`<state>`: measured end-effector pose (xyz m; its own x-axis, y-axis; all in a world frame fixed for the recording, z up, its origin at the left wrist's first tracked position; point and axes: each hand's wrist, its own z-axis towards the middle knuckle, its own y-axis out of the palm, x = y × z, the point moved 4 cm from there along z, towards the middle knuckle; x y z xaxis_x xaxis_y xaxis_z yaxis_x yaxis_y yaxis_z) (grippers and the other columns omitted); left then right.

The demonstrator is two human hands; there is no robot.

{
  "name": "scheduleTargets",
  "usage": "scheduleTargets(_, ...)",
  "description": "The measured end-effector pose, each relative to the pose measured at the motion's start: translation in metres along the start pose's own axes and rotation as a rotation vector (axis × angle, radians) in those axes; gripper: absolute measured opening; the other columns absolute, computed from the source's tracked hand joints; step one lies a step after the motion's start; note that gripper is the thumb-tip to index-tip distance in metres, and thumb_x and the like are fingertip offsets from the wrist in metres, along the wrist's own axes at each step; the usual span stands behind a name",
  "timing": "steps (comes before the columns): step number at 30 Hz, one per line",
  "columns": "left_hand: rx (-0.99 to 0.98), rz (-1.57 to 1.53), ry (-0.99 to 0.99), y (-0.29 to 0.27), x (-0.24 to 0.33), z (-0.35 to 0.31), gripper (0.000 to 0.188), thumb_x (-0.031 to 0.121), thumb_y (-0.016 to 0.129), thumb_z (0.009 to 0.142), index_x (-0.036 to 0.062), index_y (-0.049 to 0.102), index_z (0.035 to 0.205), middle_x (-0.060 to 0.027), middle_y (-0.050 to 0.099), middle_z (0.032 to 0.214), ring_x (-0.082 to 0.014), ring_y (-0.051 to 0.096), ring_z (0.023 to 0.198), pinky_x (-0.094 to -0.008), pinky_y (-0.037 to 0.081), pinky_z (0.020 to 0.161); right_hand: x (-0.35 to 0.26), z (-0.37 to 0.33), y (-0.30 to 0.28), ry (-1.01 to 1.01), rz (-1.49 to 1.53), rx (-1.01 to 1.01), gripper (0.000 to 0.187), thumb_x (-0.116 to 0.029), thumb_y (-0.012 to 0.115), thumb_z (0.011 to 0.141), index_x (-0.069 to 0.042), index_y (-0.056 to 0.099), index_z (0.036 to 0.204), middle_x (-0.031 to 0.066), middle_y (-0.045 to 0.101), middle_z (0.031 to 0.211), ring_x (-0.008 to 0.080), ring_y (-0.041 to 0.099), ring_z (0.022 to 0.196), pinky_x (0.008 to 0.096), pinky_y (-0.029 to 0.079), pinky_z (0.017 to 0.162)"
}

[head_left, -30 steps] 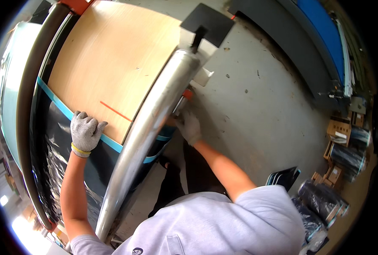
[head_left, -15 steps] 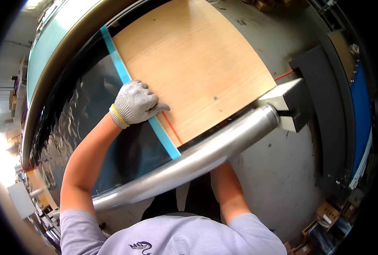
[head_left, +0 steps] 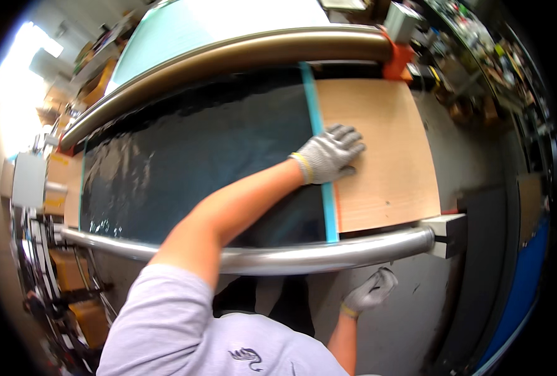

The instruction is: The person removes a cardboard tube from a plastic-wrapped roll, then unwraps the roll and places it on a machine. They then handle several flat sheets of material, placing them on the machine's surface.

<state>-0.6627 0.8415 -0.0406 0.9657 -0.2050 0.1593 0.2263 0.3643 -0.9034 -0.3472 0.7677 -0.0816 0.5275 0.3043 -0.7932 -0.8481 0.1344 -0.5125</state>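
My left hand [head_left: 332, 155], in a grey knit glove with a yellow cuff, lies open with fingers spread. It rests across the light-blue tape strip [head_left: 330, 216] and onto the bare wooden board [head_left: 385, 138]. A thin red line runs on the board beside the tape. Left of the tape stretches a glossy black sheet [head_left: 197, 144], wrinkled at its far left. My right hand [head_left: 371, 291], gloved too, is low on the near side of the silver roller [head_left: 291, 258]. Its fingers are curled round something small and dark, too blurred to name.
A bronze-coloured roller [head_left: 241, 53] spans the far side, with an orange-red bracket [head_left: 397, 61] at its right end. Beyond it lies a pale green sheet [head_left: 215, 22]. A white-and-black block [head_left: 446, 235] holds the silver roller's right end. Dark and blue panels [head_left: 523, 276] stand at right.
My view has swung leftward and takes in more of the sheet and both rollers. My left hand has gone from curled fingers to flat and spread. My right hand has come into sight.
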Motion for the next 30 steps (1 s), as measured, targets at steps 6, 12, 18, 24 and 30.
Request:
scheduleTargets(6,0.032,0.162,-0.072,0.000,-0.005,-0.018,0.064,0.046,0.069,0.080,0.0088,0.057,0.131,-0.0173,0.054,0.136,-0.0346,0.049,0.128,-0.0476,0.034,0.109,-0.179,-0.028,0.081,-0.882,-0.291,-0.911,0.036,-0.029,0.064,0.088,-0.006,0.063,0.116,0.0161,0.060,0.128,0.0326,0.055,0.118,0.0478,0.039,0.101)
scheduleTargets(12,0.030,0.016,-0.322,-0.159,-0.033,-0.173,0.046,0.042,0.070,0.083,0.0100,0.061,0.116,-0.0113,0.060,0.115,-0.0301,0.056,0.112,-0.0431,0.043,0.097,-0.168,-0.033,0.131,-0.798,-0.630,-0.970,0.049,-0.043,0.058,0.090,-0.006,0.063,0.121,0.0180,0.058,0.134,0.0335,0.058,0.116,0.0464,0.040,0.102)
scheduleTargets(18,0.355,0.040,-1.061,-0.327,-0.053,-0.491,0.040,0.035,0.071,0.085,0.0047,0.062,0.109,-0.0145,0.066,0.103,-0.0306,0.067,0.089,-0.0387,0.054,0.081,-0.191,-0.034,0.145,-0.708,-0.705,-0.931,0.035,-0.030,0.072,0.082,-0.001,0.065,0.101,0.0191,0.063,0.112,0.0364,0.060,0.102,0.0439,0.048,0.089)
scheduleTargets(24,0.696,0.228,-1.378,-0.370,0.050,-0.697,0.041,0.033,0.069,0.090,0.0046,0.053,0.065,-0.0168,0.051,0.055,-0.0382,0.054,0.052,-0.0412,0.043,0.047,-0.305,-0.103,0.205,-0.830,-0.184,-0.759,0.041,-0.014,0.077,0.077,0.000,0.040,0.067,0.0138,0.037,0.058,0.0250,0.034,0.052,0.0390,0.033,0.051)
scheduleTargets(30,0.680,0.200,-1.550,-0.328,0.113,-0.757,0.043,0.035,0.068,0.090,0.0055,0.051,0.063,-0.0167,0.053,0.060,-0.0392,0.055,0.057,-0.0448,0.043,0.049,-0.424,-0.259,0.285,-1.209,-0.023,-1.096,0.031,-0.016,0.070,0.082,0.000,0.047,0.069,0.0176,0.048,0.064,0.0325,0.048,0.056,0.0426,0.038,0.054)
